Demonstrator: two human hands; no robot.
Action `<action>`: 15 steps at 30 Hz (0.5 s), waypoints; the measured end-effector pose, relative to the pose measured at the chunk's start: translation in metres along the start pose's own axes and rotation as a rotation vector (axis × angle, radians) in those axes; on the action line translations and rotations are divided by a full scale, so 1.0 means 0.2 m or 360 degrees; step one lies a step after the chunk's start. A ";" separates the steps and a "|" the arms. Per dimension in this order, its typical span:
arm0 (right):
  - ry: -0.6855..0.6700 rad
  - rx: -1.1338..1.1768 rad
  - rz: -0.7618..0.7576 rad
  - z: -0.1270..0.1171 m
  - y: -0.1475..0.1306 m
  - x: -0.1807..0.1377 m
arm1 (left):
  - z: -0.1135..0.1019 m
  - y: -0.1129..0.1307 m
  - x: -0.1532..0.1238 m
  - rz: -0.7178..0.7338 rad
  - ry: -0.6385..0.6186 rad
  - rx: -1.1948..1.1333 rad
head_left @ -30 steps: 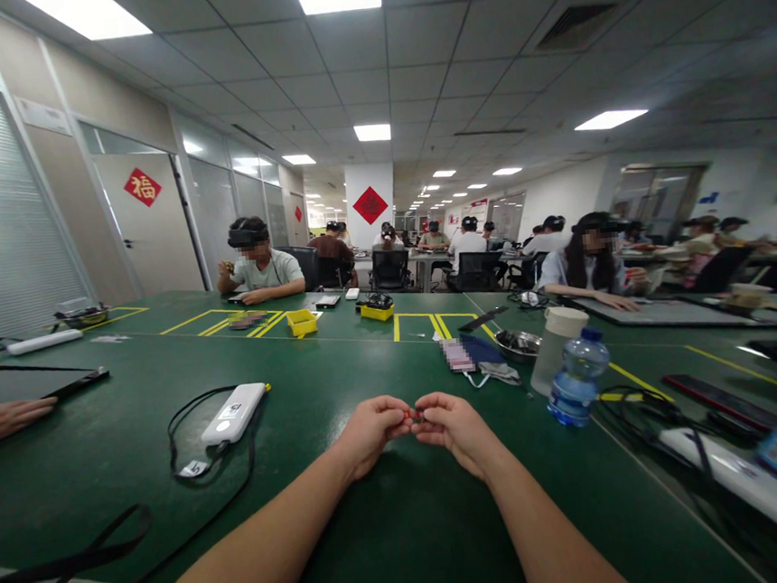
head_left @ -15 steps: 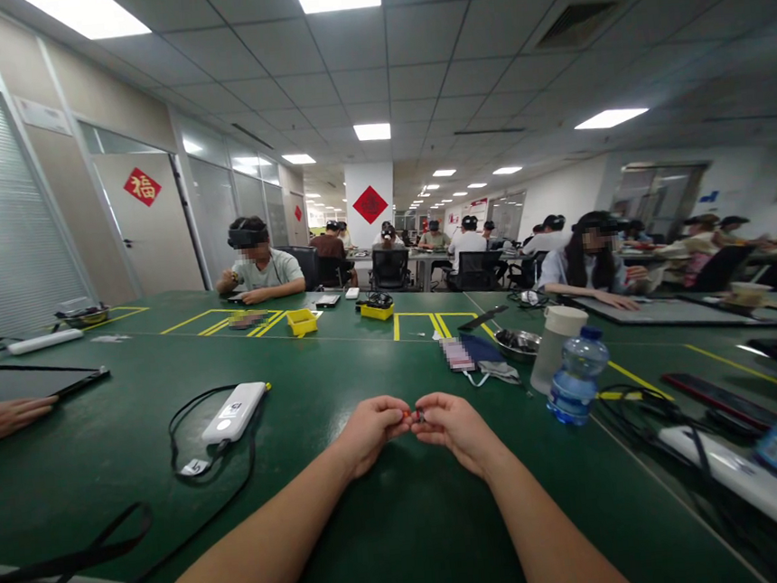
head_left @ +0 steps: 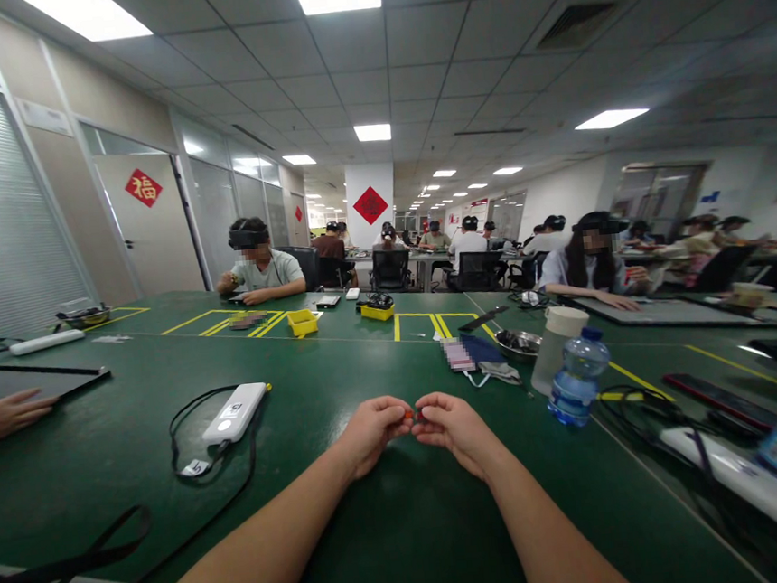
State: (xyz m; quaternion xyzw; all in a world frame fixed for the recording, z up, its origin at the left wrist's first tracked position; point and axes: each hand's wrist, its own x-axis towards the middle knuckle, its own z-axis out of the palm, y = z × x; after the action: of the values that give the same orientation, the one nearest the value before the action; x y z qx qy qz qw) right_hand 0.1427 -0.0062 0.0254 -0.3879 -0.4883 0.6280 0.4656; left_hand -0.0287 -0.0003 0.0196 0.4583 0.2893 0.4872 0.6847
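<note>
My left hand (head_left: 372,433) and my right hand (head_left: 453,428) meet just above the green table (head_left: 355,530), fingers curled and fingertips pinched together. Between the fingertips shows a tiny red part (head_left: 409,413), too small to name. Both hands grip it, one from each side. Both forearms reach in from the near edge of the table.
A white power bank (head_left: 234,412) with a black cable lies to the left. A water bottle (head_left: 576,377), a white cup (head_left: 553,341) and a metal bowl (head_left: 518,343) stand to the right. Another person's hand (head_left: 5,416) rests at far left by a tablet (head_left: 25,381). Yellow boxes (head_left: 301,321) sit further back.
The hands stay together in the same place. The fingertips have shifted slightly around the small red part.
</note>
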 end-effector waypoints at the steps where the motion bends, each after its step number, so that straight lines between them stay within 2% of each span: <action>1: 0.0006 0.0017 0.0018 0.00 0.00 0.00 | 0.00 0.00 0.00 -0.0001 -0.0008 -0.0002; 6: 0.0011 0.0024 0.0060 0.00 0.00 0.00 | -0.01 -0.02 0.00 0.0031 -0.0014 0.0038; 15: -0.0019 -0.0225 -0.0002 0.01 0.03 0.00 | -0.02 -0.05 0.02 0.0169 0.0015 0.0351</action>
State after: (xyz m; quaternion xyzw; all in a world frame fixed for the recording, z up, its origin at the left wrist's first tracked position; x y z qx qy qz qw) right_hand 0.1396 -0.0076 0.0207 -0.4157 -0.5343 0.5939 0.4347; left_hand -0.0275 0.0035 0.0085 0.5432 0.3198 0.4902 0.6019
